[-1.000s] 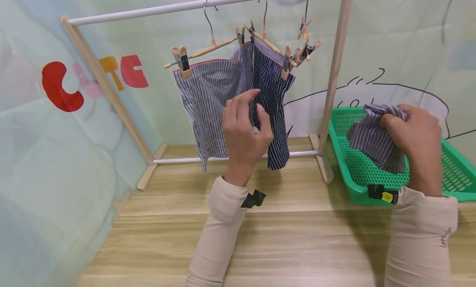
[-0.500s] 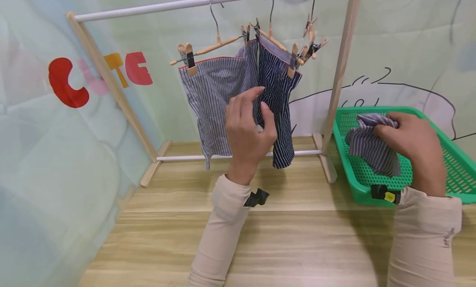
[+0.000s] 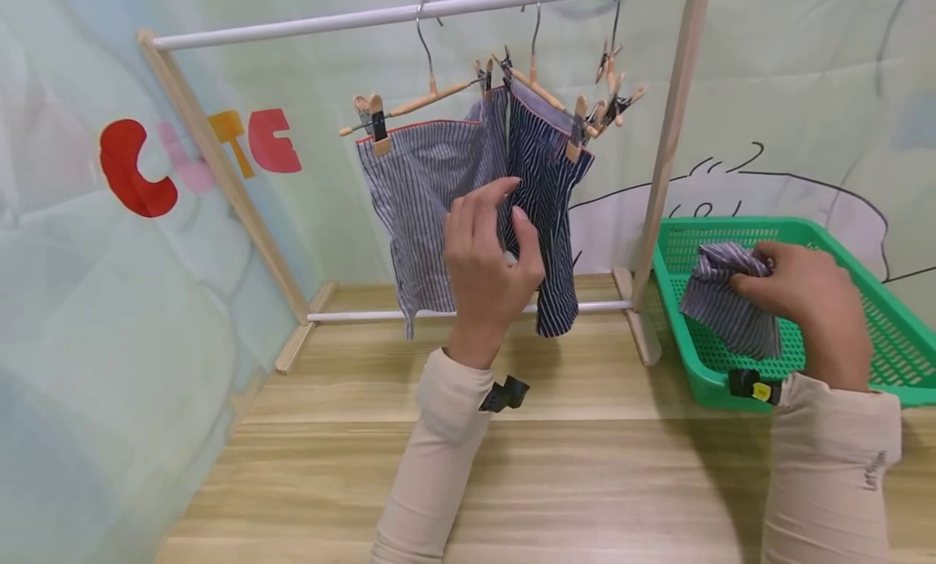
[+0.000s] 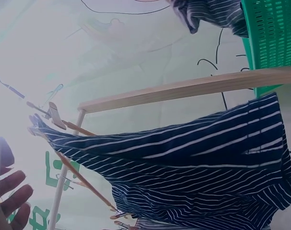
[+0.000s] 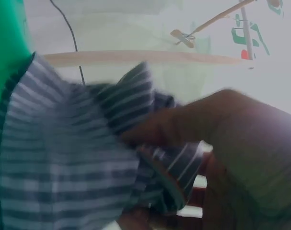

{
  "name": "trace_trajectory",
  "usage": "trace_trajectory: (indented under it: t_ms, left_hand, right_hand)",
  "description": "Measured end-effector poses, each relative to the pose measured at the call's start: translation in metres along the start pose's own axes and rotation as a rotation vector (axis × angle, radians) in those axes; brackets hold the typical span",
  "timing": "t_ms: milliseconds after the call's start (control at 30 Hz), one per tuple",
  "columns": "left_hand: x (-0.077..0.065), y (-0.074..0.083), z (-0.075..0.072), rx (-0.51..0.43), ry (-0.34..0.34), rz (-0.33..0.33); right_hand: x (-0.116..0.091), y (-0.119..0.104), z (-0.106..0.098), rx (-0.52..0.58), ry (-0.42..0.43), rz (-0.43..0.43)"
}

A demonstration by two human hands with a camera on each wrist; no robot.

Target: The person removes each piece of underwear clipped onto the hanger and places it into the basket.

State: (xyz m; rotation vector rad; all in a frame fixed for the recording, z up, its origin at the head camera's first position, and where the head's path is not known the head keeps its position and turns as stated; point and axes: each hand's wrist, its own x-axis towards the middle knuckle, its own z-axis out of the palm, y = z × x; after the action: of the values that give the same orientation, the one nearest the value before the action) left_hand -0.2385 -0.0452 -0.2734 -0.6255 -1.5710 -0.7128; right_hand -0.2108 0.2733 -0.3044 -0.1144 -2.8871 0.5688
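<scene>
Okay, my right hand is pinching a grey striped cloth between thumb and fingers, bunching its top edge and leaving the rest hanging. Cloth is hanging over the green basket; can't tell if the lower edge is touching the mesh. Right wrist view is blurring, but it's showing my thumb pressing on the folds beside a thin reddish trim.

My left hand is holding nothing: fingers bending, thumb standing apart from the index fingertip. In the head view it's overlapping the hung garments; the left wrist view is showing a gap between it and the navy striped garment.

That garment is hanging from the middle hanger. A light striped garment with red waist trim is hanging just left of it, from the left hanger. Further right, another hanger is showing wooden clips. All three are hooking onto the rack's white rail. Basket is sitting beside the rack's right leg, on the wood-grain table. Coloured letters are showing on the backdrop.
</scene>
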Motion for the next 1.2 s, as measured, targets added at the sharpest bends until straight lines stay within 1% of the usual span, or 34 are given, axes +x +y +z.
trace_trajectory:
  t_ms: [167, 233, 433, 600, 800, 933, 1067, 1200]
  left_hand:
    - [-0.0004, -0.0002, -0.0010, 0.005, -0.008, -0.006]
    - [-0.0011, -0.0006, -0.0015, 0.005, -0.012, -0.011]
    - [-0.0030, -0.0012, -0.0026, 0.001, -0.011, -0.018]
    - [-0.0011, -0.0013, -0.0024, 0.003, -0.012, -0.008]
    - [0.0016, -0.0012, -0.0030, -0.004, -0.006, -0.005]
    - [0.0019, -0.0018, -0.0039, -0.012, 0.007, -0.009]
    - [0.0020, -0.0019, -0.0047, -0.013, 0.009, -0.009]
    - [0.0025, -0.0017, -0.0055, -0.011, 0.005, -0.010]
  right_hand:
    - [-0.0019, 0.0024, 0.0017, -0.015, -0.031, 0.029]
    - [-0.0026, 0.0033, 0.0027, -0.027, -0.063, 0.015]
    - [-0.0020, 0.0039, 0.0048, -0.047, -0.197, -0.045]
    - [0.0001, 0.0026, 0.0053, -0.056, -0.245, -0.045]
    - [0.0002, 0.0023, 0.0047, -0.075, -0.278, -0.010]
    - [-0.0007, 0.0034, 0.0040, -0.086, -0.287, -0.020]
    - [-0.0013, 0.0047, 0.0029, -0.086, -0.277, -0.040]
    - [-0.0018, 0.0041, 0.0019, -0.073, -0.253, -0.034]
